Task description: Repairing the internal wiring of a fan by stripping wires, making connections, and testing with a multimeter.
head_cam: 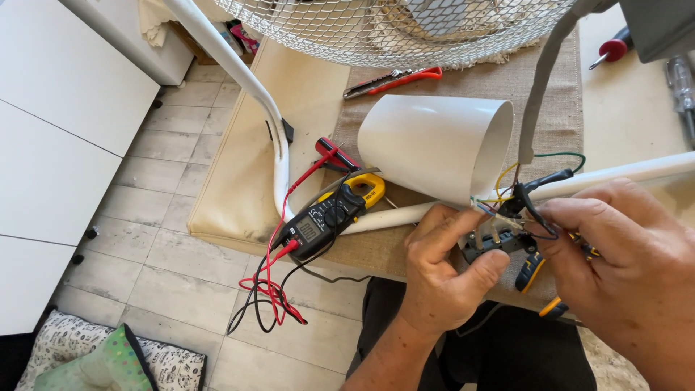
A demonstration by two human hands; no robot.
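Two bare hands meet at the near edge of the work surface in the head view. The left hand (441, 271) curls around a small dark switch block (486, 242), thumb and fingers pinched on its body. The right hand (630, 268) closes its fingertips on the thin wires (507, 190) — yellow, green, black and blue strands — that fan out of the block; a pair of pliers with blue and yellow handles (536, 279) lies partly hidden under this hand, and I cannot tell whether it is gripped.

Just behind the block stands a smooth white plastic shroud (434, 145), conical and hollow, its open mouth turned to the wires. A grey sheathed cable (539, 94) drops from above to the same bundle. A slim white tube (622, 176) runs across the coarse burlap mat (463, 83).

Left of the hands rests a clamp meter (334, 213), black with a yellow jaw ring, its red and black leads (271, 289) spilling in loops over the edge toward the pale tiled floor (166, 268). Farther back lie a red-handled tool (394, 80) and the round white wire-mesh fan guard (398, 29).
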